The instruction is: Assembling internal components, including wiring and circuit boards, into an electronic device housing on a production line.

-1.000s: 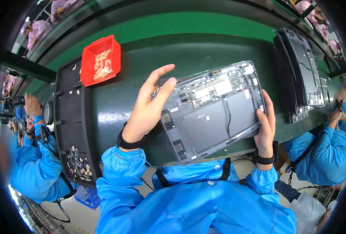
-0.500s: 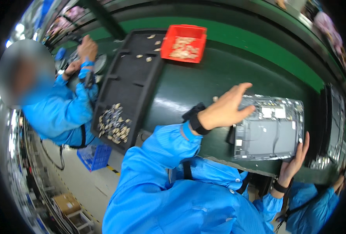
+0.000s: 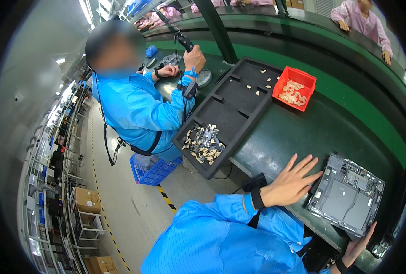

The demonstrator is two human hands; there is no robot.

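Observation:
An opened laptop base (image 3: 338, 203), its dark battery and circuit board exposed, lies on the dark green bench at the right. My left hand (image 3: 292, 182) is open, palm down over the bench, with spread fingertips close to the laptop base's left edge; I cannot tell whether they touch it. At the near right corner, my right hand (image 3: 359, 246) rests against the edge with its fingers stretched out. Part of that hand is hidden by the laptop base. Both wrists wear black bands.
A red bin (image 3: 295, 86) of small pale pieces stands beside a black compartment tray (image 3: 232, 109). Pale and dark bits are heaped in the tray's near end. To the left, a co-worker in blue (image 3: 139, 105) holds a black tool. A blue crate (image 3: 152, 171) sits on the floor.
The view has swung left, so everything shows further right. My left hand has gone from over the laptop base's upper left corner to beside its left edge. My right hand stays at the edge.

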